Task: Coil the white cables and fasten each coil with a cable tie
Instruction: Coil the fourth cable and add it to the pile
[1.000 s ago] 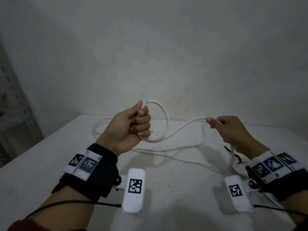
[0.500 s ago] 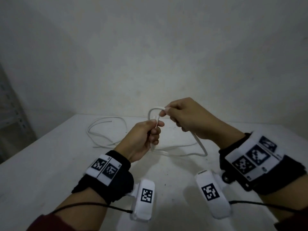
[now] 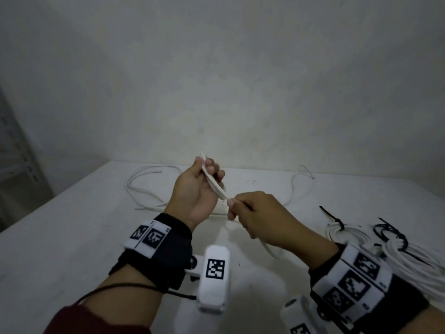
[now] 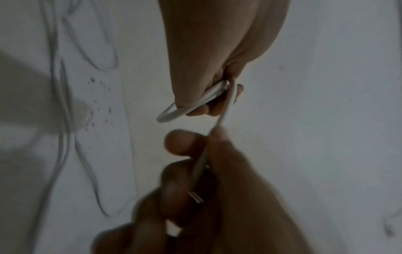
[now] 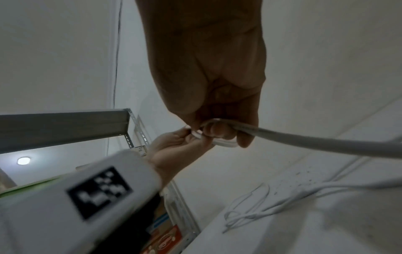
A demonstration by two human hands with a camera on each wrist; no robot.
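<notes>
Two hands hold one white cable above the table, with two tied coils lying at the right.

At the far left stands a metal shelf (image 3: 14,150), and beside it one loose cable (image 3: 144,186) lies in loops on the white table (image 3: 72,237). The left hand (image 3: 195,196) is raised, its fingers (image 3: 216,174) curled around a small folded loop of the white cable (image 3: 214,184), whose tip sticks out above the thumb. Just to the right and lower, the right hand (image 3: 260,218) pinches the same cable between thumb and fingers, and the cable runs out beneath its palm toward the table. Another loose stretch of cable (image 3: 296,186) lies behind it. At the right edge, two coils (image 3: 346,235) lie side by side, each fastened with a black cable tie (image 3: 333,218).
</notes>
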